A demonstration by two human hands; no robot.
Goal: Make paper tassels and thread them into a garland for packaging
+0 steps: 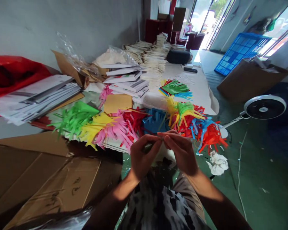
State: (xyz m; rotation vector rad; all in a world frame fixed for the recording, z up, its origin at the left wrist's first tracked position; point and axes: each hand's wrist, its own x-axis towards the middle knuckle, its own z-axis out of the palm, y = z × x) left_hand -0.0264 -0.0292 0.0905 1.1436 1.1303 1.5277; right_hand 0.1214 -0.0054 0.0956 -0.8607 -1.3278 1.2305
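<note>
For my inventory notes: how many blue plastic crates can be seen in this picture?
1. The blue crate leans at the upper right, behind a cardboard box on the floor. Others may be hidden.

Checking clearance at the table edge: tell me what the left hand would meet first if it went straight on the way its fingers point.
The left hand points up and right, fingertips already meeting the right hand. Past that, probably the fringed paper pile; depth is unclear.

Left hand (141, 156) and right hand (181, 153) meet fingertip to fingertip above the lap. Fringed paper (115, 126) lies just beyond. Item pinched: indeterminate.
</note>
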